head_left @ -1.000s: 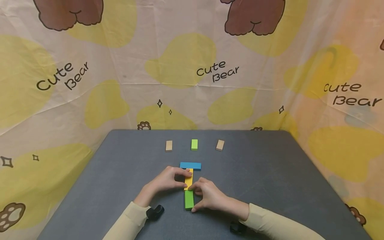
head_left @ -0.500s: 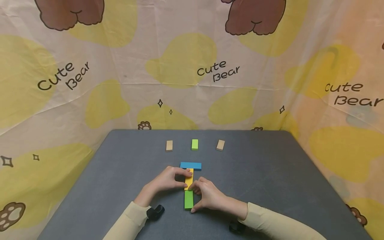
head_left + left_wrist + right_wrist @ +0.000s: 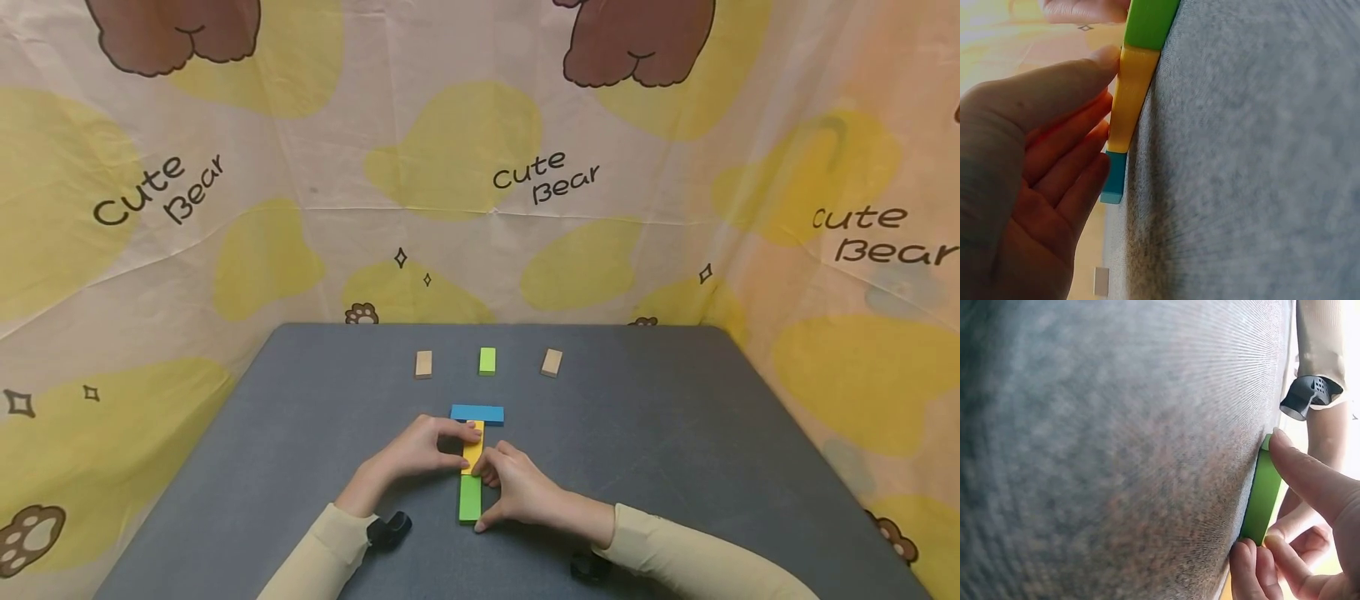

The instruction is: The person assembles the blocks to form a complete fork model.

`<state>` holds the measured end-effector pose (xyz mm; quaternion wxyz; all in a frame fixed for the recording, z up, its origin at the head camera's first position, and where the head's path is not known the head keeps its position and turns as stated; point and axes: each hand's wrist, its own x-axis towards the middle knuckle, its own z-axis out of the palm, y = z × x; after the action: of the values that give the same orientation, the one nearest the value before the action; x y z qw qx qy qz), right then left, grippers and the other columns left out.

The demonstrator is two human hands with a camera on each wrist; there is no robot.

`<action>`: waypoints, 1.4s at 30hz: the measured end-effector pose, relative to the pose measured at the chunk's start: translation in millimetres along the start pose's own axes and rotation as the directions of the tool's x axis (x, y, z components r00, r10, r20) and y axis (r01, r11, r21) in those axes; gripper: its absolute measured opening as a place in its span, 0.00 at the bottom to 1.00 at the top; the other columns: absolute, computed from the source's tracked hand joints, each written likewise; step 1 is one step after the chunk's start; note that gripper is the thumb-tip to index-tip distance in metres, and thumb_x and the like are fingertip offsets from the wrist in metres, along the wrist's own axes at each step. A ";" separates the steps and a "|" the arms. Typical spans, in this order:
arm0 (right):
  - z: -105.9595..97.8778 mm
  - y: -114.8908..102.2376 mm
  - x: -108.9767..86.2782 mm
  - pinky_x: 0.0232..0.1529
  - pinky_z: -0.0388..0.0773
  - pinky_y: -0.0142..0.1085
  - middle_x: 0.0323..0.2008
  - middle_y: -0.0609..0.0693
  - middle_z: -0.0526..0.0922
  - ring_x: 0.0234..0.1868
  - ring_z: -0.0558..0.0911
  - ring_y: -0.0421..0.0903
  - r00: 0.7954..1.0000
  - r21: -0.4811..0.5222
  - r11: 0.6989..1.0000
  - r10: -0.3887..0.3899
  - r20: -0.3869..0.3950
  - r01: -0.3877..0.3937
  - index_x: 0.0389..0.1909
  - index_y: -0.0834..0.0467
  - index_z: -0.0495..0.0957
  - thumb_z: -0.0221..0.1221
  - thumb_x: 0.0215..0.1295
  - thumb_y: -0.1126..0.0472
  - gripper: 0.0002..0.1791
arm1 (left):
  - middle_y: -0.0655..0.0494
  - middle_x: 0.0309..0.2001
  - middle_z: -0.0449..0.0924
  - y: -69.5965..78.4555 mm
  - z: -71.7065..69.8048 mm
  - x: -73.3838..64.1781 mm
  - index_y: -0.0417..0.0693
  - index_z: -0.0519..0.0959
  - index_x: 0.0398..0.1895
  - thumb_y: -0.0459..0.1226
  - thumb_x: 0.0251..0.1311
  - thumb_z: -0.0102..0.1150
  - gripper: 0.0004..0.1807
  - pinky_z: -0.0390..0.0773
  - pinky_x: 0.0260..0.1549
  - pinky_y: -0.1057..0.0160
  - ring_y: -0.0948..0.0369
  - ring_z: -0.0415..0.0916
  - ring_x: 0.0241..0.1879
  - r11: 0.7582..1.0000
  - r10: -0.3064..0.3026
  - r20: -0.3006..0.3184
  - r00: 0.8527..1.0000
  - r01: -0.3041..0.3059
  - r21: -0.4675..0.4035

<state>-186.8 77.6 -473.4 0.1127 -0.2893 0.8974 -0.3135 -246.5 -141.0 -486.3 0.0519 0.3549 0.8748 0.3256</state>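
A yellow block (image 3: 474, 450) lies between a blue block (image 3: 477, 413) set crosswise at its far end and a green block (image 3: 470, 498) at its near end. My left hand (image 3: 412, 450) rests its thumb and fairly straight fingertips on the yellow block; the left wrist view shows them on its upper side. My right hand (image 3: 525, 492) holds the green block (image 3: 1263, 494) lengthwise, thumb at the near end and fingers by the joint with the yellow block. The right fingers hide part of that joint.
Farther back on the grey table (image 3: 675, 433) lie a left wooden block (image 3: 423, 364), a light green block (image 3: 487, 361) and a tilted right wooden block (image 3: 552, 362). A printed cloth (image 3: 450, 150) hangs behind the table's far edge.
The green block's near end has shifted slightly to the left, and my right hand has moved a little left with it. My left hand and the yellow block look nearly unmoved.
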 end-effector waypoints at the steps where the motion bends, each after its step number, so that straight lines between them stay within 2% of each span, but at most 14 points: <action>1: 0.0 -0.1 0.2 0.38 0.75 0.22 0.38 0.44 0.72 0.35 0.73 0.32 1.000 -0.003 1.000 0.004 -0.002 -0.004 0.45 0.52 0.75 0.80 0.32 0.49 0.36 | 0.66 0.52 0.84 0.0 0.1 0.0 0.59 0.83 0.51 0.43 0.53 0.70 0.20 0.78 0.58 0.57 0.64 0.77 0.60 1.000 0.000 0.000 1.000 0.000 0.002; 8: -0.3 -1.8 0.5 0.37 0.74 0.22 0.37 0.43 0.72 0.34 0.72 0.32 1.000 -0.013 1.000 0.016 -0.016 -0.016 0.43 0.52 0.75 0.80 0.30 0.48 0.36 | 0.66 0.51 0.85 0.2 0.5 0.1 0.59 0.83 0.51 0.43 0.52 0.70 0.20 0.78 0.58 0.57 0.64 0.78 0.59 1.000 0.002 -0.005 1.000 -0.002 0.005; 19: -0.4 -2.6 1.5 0.35 0.73 0.22 0.36 0.45 0.72 0.33 0.71 0.33 1.000 -0.022 1.000 -0.012 -0.027 0.011 0.41 0.53 0.75 0.81 0.31 0.50 0.34 | 0.67 0.51 0.84 0.4 0.3 0.9 0.60 0.83 0.51 0.43 0.52 0.70 0.20 0.77 0.59 0.57 0.64 0.77 0.60 1.000 -0.007 -0.004 1.000 0.007 -0.003; 42: -0.7 -3.5 2.6 0.37 0.73 0.22 0.36 0.42 0.71 0.34 0.71 0.32 1.000 -0.024 0.999 0.027 0.009 -0.026 0.41 0.51 0.74 0.80 0.31 0.48 0.34 | 0.66 0.52 0.84 3.1 -0.5 -0.8 0.59 0.83 0.51 0.42 0.52 0.70 0.20 0.78 0.58 0.57 0.63 0.77 0.60 1.000 -0.019 -0.003 1.000 0.019 -0.008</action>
<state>-187.6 74.3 -470.8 0.1173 -0.2802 0.9044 -0.2997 -244.3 -140.1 -484.0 0.0550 0.3457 0.8769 0.3293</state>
